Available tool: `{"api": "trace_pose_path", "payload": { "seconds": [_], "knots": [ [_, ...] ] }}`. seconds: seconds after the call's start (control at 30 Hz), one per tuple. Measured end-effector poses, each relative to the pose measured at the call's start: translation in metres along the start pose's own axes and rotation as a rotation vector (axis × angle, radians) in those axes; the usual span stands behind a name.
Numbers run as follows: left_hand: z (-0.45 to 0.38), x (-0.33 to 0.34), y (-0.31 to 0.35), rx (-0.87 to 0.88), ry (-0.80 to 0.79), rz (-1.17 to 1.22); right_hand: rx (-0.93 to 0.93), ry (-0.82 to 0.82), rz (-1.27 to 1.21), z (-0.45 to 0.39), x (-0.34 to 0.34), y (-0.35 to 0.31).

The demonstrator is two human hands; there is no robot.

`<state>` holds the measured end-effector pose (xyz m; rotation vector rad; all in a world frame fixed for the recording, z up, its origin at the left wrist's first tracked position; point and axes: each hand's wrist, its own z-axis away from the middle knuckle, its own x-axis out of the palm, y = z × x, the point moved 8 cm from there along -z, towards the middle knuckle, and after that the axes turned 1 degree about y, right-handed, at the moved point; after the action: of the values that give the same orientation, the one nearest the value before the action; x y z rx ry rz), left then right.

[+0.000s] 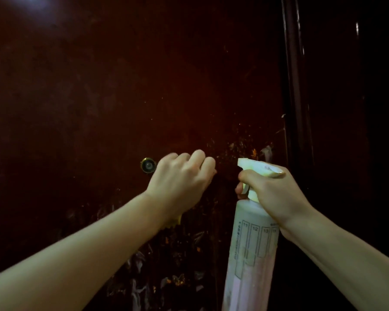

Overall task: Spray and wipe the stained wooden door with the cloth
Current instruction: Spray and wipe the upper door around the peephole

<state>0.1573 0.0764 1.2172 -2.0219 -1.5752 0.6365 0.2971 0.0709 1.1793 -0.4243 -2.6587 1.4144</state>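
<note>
right hand (276,194) grips spray bottle (252,248); left hand (182,178) presses bunched yellow cloth (174,222) against door (121,86).

R hand (276,191) w/ spray bottle (252,250), door (121,86)

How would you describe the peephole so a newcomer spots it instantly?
Start with the dark red-brown wooden door filling the view. Follow the left hand to its knuckles: the peephole sits just left of them. It is the only round, brass-rimmed fitting among the scuffs.
</note>
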Motion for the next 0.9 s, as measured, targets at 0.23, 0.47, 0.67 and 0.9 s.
{"api": "trace_pose_path", "payload": {
  "seconds": [0.23, 0.47, 0.67, 0.9],
  "knots": [
    [-0.04, -0.016, -0.063, -0.311, 0.108, -0.118, -0.048, -0.003, -0.005, -0.004, -0.008, -0.009],
    [-0.007, -0.001, -0.012, -0.043, 0.035, -0.01, -0.056, -0.025, 0.025, -0.006, -0.008, -0.018],
    [-0.034, -0.011, -0.057, -0.319, 0.116, -0.092, -0.048, -0.017, -0.048, -0.01, -0.01, -0.018],
    [-0.009, -0.002, -0.012, -0.101, 0.086, 0.019, -0.013, 0.033, -0.004, -0.014, -0.017, -0.008]
  ]
}}
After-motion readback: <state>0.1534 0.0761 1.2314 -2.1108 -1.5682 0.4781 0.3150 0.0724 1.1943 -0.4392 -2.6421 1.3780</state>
